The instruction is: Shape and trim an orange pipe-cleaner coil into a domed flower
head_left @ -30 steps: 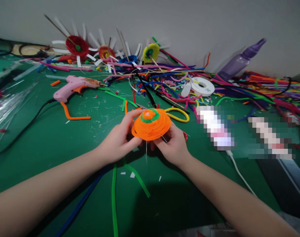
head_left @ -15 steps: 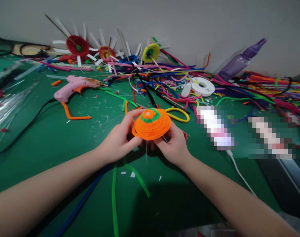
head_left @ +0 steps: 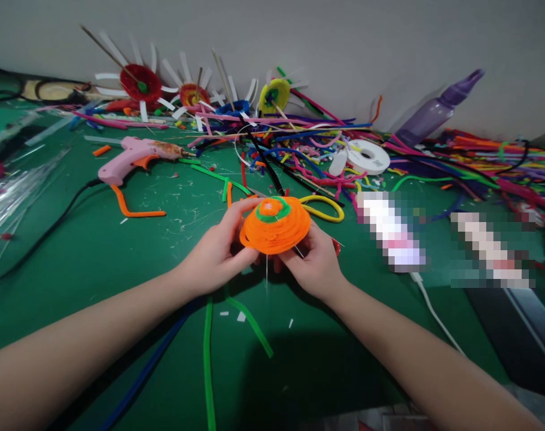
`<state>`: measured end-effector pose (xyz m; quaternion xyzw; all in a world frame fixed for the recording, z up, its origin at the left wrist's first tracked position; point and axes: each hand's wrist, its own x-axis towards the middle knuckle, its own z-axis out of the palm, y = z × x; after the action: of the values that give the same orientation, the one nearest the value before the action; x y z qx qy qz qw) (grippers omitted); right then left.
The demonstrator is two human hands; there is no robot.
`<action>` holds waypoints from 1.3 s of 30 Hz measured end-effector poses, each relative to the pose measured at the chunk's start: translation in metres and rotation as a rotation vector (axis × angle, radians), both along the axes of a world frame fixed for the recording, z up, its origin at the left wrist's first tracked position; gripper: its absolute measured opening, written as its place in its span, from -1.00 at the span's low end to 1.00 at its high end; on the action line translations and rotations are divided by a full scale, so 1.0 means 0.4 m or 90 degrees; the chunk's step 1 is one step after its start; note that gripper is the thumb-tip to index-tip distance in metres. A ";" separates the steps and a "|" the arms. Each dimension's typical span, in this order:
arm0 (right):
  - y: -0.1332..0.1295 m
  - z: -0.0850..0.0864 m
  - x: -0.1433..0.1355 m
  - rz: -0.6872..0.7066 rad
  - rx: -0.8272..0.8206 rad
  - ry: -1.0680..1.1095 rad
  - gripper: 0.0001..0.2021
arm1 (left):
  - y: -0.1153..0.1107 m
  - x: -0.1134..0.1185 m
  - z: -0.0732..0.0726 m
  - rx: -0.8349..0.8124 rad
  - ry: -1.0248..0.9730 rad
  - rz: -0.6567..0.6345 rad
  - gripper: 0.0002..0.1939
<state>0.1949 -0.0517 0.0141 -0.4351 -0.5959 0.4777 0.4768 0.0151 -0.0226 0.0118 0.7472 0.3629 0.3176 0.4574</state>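
Green pipe cleaners [head_left: 208,365] lie nearest you on the green table [head_left: 97,251], one running straight toward the edge, another angling off to the right, with a dark blue one [head_left: 146,371] crossing under your left forearm. Above these, your left hand [head_left: 213,254] and right hand [head_left: 314,266] together hold the orange coiled disc [head_left: 276,226], raised just off the table at centre. Your left fingers wrap its left rim with the thumb on top; your right fingers close under its right rim. The disc is a spiral of orange pipe cleaner with a green ring and an orange centre; a thin wire hangs from its underside.

Just behind the disc lies a yellow loop [head_left: 323,208]. To your left, farther out, the pink glue gun [head_left: 131,158] rests on its side, cord trailing toward you, with an orange pipe cleaner [head_left: 133,209] bent beside it. To your right a white cable [head_left: 434,314] runs across the table.

Beyond, a white ribbon spool [head_left: 368,157] sits amid the loose pile of pipe cleaners [head_left: 478,161]. The purple bottle [head_left: 438,111] leans against the wall; its contents cannot be made out. Finished discs with white strips, red [head_left: 140,82] and yellow [head_left: 273,96], stand along the wall.
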 end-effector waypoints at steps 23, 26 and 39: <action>0.000 -0.006 0.001 0.002 0.013 0.010 -0.82 | 0.003 -0.002 -0.015 0.043 -0.019 -0.002 -0.41; 0.000 -0.007 0.001 0.000 0.008 0.004 -0.83 | 0.004 -0.002 -0.017 0.052 -0.024 -0.001 -0.41; 0.000 -0.006 0.002 -0.026 0.034 -0.008 -0.85 | 0.003 0.000 -0.012 0.032 -0.036 -0.011 -0.44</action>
<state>0.1956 -0.0516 0.0116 -0.4375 -0.6023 0.4488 0.4943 0.0152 -0.0212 0.0070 0.7523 0.3352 0.3439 0.4511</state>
